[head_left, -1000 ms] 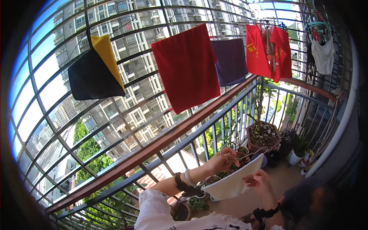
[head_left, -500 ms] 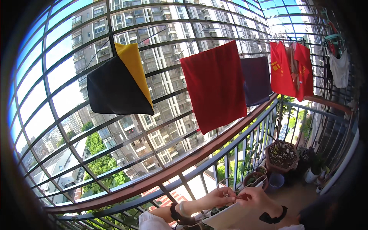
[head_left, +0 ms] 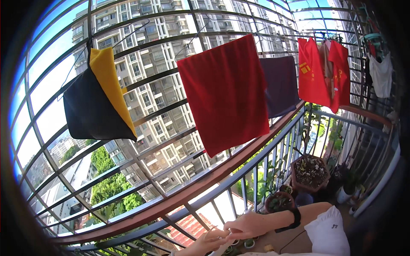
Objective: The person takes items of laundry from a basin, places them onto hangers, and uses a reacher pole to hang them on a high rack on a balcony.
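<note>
Both my hands meet low in the head view, beside the blue-grey railing. My left hand has its fingers closed and drawn up against the right one. My right hand reaches in from the right with a black band on its wrist and a white sleeve on its arm; its fingers are closed too. A pale strip shows just under the fingers. What they pinch is too small and blurred to name.
A red cloth, a black and yellow cloth, a dark purple cloth and red garments hang along the window bars. A hexagonal planter, a round pot and a blue-grey pot stand by the railing.
My hands have moved left and down, and my right forearm now stretches across from the right. The white sheet-like thing under them has mostly left view. The view has turned slightly right.
</note>
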A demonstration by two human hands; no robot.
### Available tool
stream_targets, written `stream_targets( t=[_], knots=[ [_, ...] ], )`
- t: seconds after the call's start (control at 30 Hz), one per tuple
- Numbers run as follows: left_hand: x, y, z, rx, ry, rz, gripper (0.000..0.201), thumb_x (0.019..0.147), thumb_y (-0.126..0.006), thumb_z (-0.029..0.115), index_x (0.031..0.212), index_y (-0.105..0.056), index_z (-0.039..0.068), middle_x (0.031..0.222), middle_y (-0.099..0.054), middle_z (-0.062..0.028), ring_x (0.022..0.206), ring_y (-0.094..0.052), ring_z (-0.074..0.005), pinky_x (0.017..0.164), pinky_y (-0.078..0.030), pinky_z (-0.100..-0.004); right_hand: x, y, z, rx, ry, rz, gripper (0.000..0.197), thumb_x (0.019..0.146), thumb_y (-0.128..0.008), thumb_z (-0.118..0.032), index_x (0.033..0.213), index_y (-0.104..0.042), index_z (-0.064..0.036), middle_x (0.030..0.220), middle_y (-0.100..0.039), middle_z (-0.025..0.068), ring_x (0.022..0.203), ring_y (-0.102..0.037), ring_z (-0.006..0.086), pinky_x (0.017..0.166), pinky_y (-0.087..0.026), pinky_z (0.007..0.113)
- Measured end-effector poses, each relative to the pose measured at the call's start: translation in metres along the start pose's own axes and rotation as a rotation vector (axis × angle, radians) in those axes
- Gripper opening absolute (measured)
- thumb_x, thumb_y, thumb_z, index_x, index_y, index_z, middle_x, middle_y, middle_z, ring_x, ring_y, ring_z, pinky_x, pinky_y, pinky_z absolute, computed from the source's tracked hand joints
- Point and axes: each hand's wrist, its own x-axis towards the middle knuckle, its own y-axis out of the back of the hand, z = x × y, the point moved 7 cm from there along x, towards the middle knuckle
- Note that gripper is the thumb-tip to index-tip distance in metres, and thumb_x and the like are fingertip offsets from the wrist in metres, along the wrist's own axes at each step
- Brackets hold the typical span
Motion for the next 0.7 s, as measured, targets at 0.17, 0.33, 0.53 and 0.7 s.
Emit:
stream_targets(
  t=[0.17, 0.33, 0.53, 0.7],
  knots=[
    [-0.010, -0.005, 0.040, 0.196, -0.327, 0.167, 0.010, 0.084, -0.065, 0.006, 0.093, -0.062, 0.003, 0.084, -0.058, -0.0013, 0.067, -0.051, -0.0048, 0.052, -0.037, -0.0200, 0.003, 0.224, -0.003, -0.467, 0.354, 0.544, 0.053, 0.081, -0.064, -0.036, 0.123, -0.043, -0.0099, 0.114, -0.054, 0.0120, 0.103, -0.056, 0.0277, 0.086, -0.042, 0.041],
    [-0.016, -0.012, 0.028, 0.053, -0.185, 0.274, 0.011, 0.084, -0.064, 0.001, 0.095, -0.061, 0.003, 0.084, -0.060, -0.0016, 0.074, -0.056, -0.0077, 0.061, -0.043, -0.0229, -0.021, 0.505, -0.022, -1.222, 0.232, 1.405, 0.085, 0.062, -0.079, -0.039, 0.132, -0.036, -0.0139, 0.133, -0.036, 0.0106, 0.127, -0.033, 0.0283, 0.101, -0.031, 0.048],
    [-0.043, -0.038, 0.000, -0.053, -0.054, 0.663, 0.018, 0.085, -0.063, 0.001, 0.103, -0.061, 0.003, 0.090, -0.065, -0.0035, 0.080, -0.060, -0.0089, 0.067, -0.049, -0.0229, -0.001, 0.633, -0.011, -1.248, -0.353, 0.983, 0.114, 0.054, -0.078, -0.057, 0.144, -0.021, -0.0169, 0.129, -0.046, 0.0173, 0.125, -0.040, 0.0326, 0.108, -0.019, 0.055],
    [-0.060, -0.072, -0.001, -0.040, -0.189, 0.799, 0.022, 0.084, -0.065, 0.005, 0.105, -0.058, 0.008, 0.099, -0.064, -0.0035, 0.082, -0.059, -0.0054, 0.069, -0.047, -0.0174, 0.004, 0.646, -0.011, -1.254, 0.005, 1.036, 0.085, 0.069, -0.068, -0.055, 0.138, -0.036, -0.0167, 0.107, -0.058, 0.0216, 0.101, -0.058, 0.0334, 0.089, -0.046, 0.042]
  ],
)
